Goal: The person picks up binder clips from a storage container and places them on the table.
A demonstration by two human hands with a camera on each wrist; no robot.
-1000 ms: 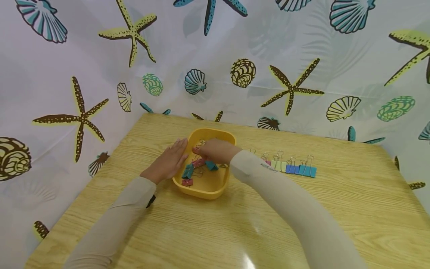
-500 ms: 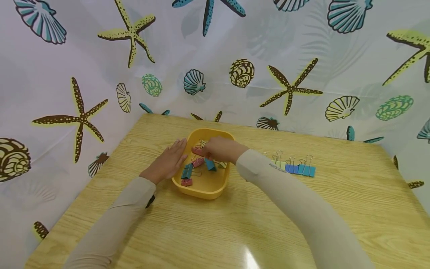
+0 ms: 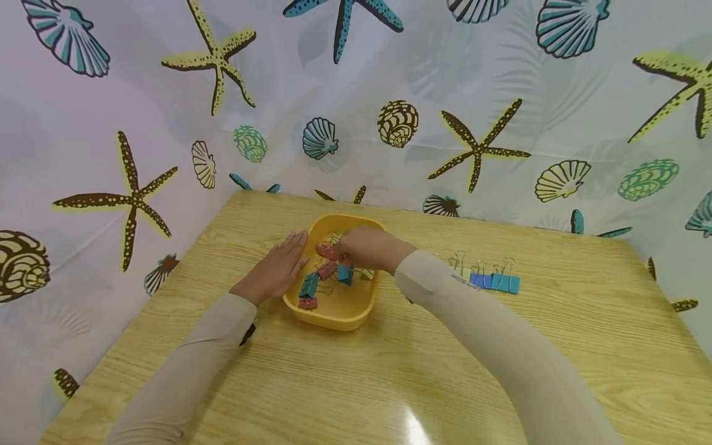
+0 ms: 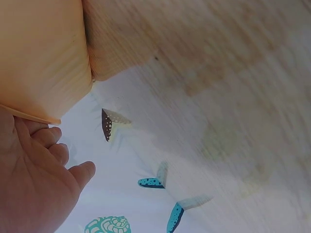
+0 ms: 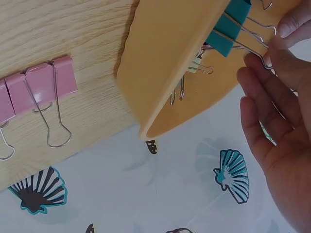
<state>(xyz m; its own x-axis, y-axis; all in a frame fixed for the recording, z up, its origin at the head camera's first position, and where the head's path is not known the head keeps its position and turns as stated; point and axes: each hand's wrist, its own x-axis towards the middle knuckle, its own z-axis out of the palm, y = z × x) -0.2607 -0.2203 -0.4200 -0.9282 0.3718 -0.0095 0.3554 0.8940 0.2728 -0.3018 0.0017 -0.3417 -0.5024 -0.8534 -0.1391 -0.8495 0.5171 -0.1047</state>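
Note:
A yellow-orange plastic bin (image 3: 328,322) stands on the table, holding several loose binder clips. My left hand (image 3: 274,271) lies with straight fingers against the bin's left side; in the left wrist view its fingers (image 4: 48,138) touch the rim. Inside the bin, my right hand (image 3: 369,247) pinches the wire handles of a teal binder clip (image 5: 231,29) between thumb and fingers. Around it lie a red clip (image 3: 325,251), a pink clip (image 3: 327,269), another teal clip (image 3: 309,285), a small red clip (image 3: 308,303) and a pale yellow clip (image 3: 367,274).
Right of the bin, binder clips stand in a row on the wooden table (image 3: 345,383), including a teal one (image 3: 506,283), a blue one (image 3: 481,280) and a pink one (image 5: 51,80). The right sleeve hides part of the row. A patterned cloth (image 3: 356,161) hangs behind the table.
The teal clip under my right hand has turned from slanted to more upright. The right hand has shifted slightly rightward within the bin. My left hand stays at the bin's side.

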